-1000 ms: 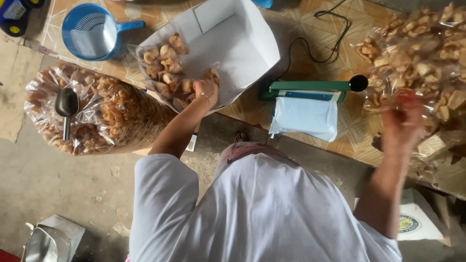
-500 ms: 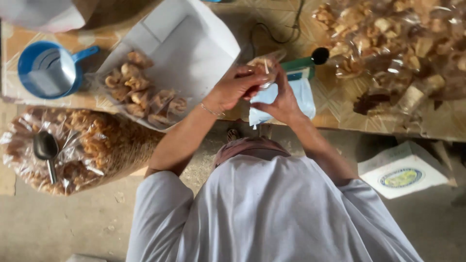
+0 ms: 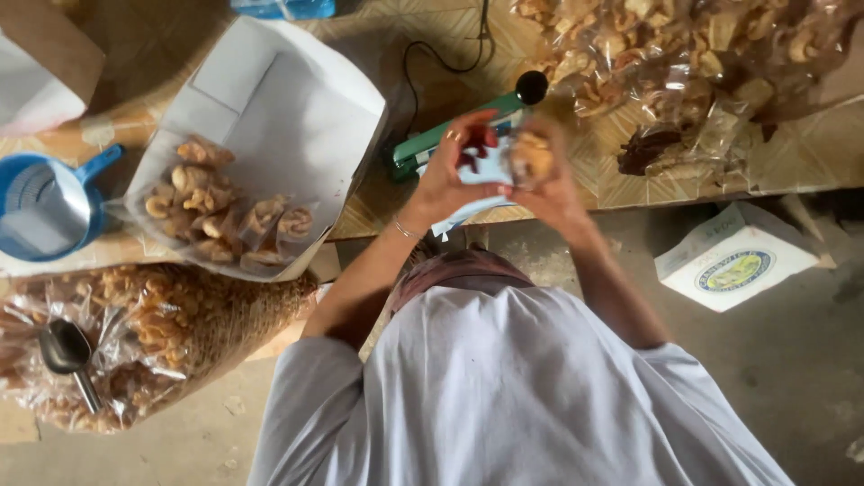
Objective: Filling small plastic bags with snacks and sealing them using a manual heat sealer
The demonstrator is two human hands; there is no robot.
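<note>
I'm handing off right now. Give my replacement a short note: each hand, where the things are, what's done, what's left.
Left hand and right hand: both raised together over the table edge, gripping a small clear bag that holds some snack pieces.
Green heat sealer: on the table just behind the hands, not in use.
White paper tray of loose pieces: on the table to the left, with a blue scoop beside it.
Done: the bag has pieces in it.
Left: the bag has not been put to the sealer.

A small clear packet (image 3: 526, 157) of pale fried snacks is being held upright between both hands, blurred, just above the green heat sealer (image 3: 450, 139) lying on the table.
</note>
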